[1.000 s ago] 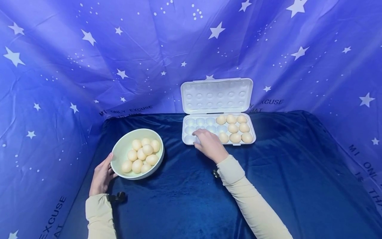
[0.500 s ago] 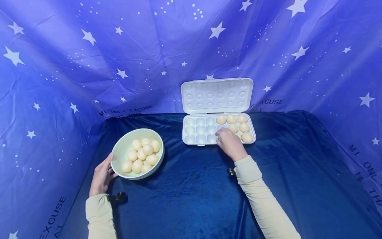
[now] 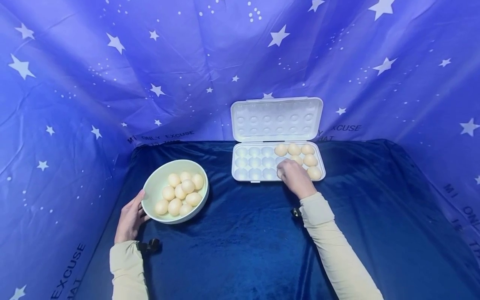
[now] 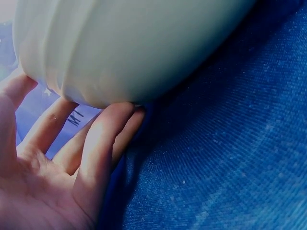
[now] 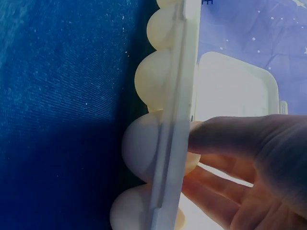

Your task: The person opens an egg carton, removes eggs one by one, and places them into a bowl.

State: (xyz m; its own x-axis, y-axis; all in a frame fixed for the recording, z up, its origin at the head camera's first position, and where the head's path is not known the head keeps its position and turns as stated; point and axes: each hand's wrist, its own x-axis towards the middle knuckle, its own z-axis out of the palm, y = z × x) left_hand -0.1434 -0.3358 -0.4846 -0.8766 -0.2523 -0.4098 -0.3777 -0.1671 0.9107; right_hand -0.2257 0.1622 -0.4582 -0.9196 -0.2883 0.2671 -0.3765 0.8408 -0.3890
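My left hand [image 3: 129, 221] holds the side of a pale green bowl [image 3: 150, 189], its fingertips against the outer wall in the left wrist view. The bowl leans toward me, with several light-brown eggs [image 3: 174, 206] inside. To the right, a white lidded egg tray [image 3: 237, 173] lies unfolded, several eggs [image 3: 309, 160] filling cups at its right end. My right hand [image 3: 298, 179] is over the front row. In the right wrist view its thumb and fingers pinch an egg [image 5: 193, 162] sitting in a cup. From the head view that egg is mostly hidden by the hand.
Dark blue cloth [image 3: 240, 241] covers the table. The tray's lid [image 3: 277, 121] stands raised behind it, close to a blue star-printed curtain [image 3: 202, 54] that surrounds the table on the back and sides.
My right hand has moved right, from the tray's left cups to an egg in the front row. The left hand keeps its hold on the bowl. The head view has shifted slightly.
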